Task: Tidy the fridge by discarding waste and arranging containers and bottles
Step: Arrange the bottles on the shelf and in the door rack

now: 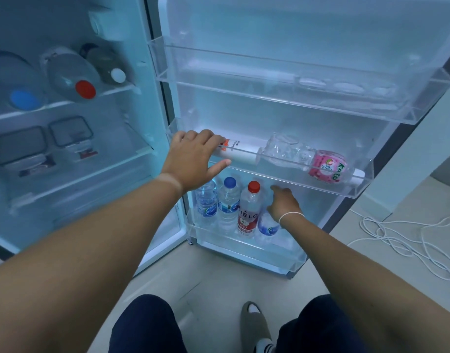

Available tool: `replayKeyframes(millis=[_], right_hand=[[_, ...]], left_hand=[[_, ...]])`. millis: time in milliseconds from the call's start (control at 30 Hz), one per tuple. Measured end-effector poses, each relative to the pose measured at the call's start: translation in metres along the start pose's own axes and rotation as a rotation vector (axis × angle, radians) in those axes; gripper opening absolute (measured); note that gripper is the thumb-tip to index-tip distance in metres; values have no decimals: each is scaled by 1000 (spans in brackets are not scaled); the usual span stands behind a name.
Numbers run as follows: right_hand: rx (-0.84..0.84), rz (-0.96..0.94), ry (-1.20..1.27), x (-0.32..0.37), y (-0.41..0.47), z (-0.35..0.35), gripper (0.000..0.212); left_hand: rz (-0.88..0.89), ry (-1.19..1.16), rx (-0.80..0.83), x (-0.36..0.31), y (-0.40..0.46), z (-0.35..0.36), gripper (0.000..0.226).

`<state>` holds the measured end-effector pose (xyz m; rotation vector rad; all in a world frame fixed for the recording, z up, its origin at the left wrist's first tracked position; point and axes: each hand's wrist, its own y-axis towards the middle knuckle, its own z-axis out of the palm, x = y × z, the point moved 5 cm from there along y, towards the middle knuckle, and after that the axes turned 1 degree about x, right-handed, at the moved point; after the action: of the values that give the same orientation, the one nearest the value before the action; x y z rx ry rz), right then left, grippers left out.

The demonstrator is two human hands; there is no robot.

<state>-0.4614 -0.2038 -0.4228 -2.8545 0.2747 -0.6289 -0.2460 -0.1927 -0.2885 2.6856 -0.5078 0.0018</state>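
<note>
"Kato" on the pink bottle [328, 168]; "CIELO" on the red-capped bottle [248, 212].

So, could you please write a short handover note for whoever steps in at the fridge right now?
Left hand: open, resting on the middle door shelf rim by the white tube.
Right hand: down in the bottom door bin, on a water bottle; grip unclear.
Done: three bottles upright there, including the red-capped bottle.
Left: the pink-labelled bottle and tube lie flat; main shelf bottles lie on their sides.
</note>
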Motion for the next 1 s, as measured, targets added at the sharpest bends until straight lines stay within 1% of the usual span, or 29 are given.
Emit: replayKeyframes(millis=[67, 167, 267, 367, 433, 467, 500, 567, 667, 733, 767, 800, 867, 900, 933, 967, 1000], right_hand=[[-15, -8, -4, 0, -8, -4, 65], [-27, -67, -77, 5, -24, -13, 61], [-14, -146, -129, 16, -45, -21, 54], [29, -235, -128, 34, -73, -33, 41], [71, -336, -116, 48, -98, -44, 33], [59, -408, -126, 56, -111, -53, 30], [16, -488, -139, 63, -124, -64, 28], [-122, -629, -120, 76, -146, -89, 27], [-371, -744, 79, 83, -160, -133, 26], [-509, -704, 112, 77, -149, -157, 23], [-519, -622, 67, 71, -136, -164, 24], [-477, -501, -3, 63, -120, -167, 28], [-292, -244, -89, 42, -90, -166, 35], [-187, -148, -72, 33, -81, -164, 29], [-98, -89, -40, 27, -74, -161, 22], [-49, -63, -21, 23, -69, -163, 25], [-20, -50, -24, 20, -65, -166, 33]], left_hand=[[-1, 9, 4, 0, 0, 1, 53], [1, 9, 7, -1, 0, 0, 52], [0, -7, 14, -2, 0, -1, 52], [2, -25, 38, -1, 1, -1, 52], [1, -37, 51, 0, 2, -3, 52], [-3, -39, 57, 1, 2, -4, 53], [-5, -35, 61, 0, 3, -5, 53], [-6, -26, 70, 0, 3, -5, 53], [-10, -34, 91, 0, 3, -4, 54], [-10, -43, 112, 0, 2, -4, 55], [-9, -47, 120, 0, 2, -4, 56], [-7, -49, 125, 0, 2, -4, 57], [-8, -57, 128, 0, 2, -4, 57], [-10, -64, 129, 1, 2, -4, 56], [-15, -73, 130, 1, 3, -4, 55], [-20, -83, 129, 0, 3, -4, 54], [-26, -93, 127, 0, 3, -4, 53]])
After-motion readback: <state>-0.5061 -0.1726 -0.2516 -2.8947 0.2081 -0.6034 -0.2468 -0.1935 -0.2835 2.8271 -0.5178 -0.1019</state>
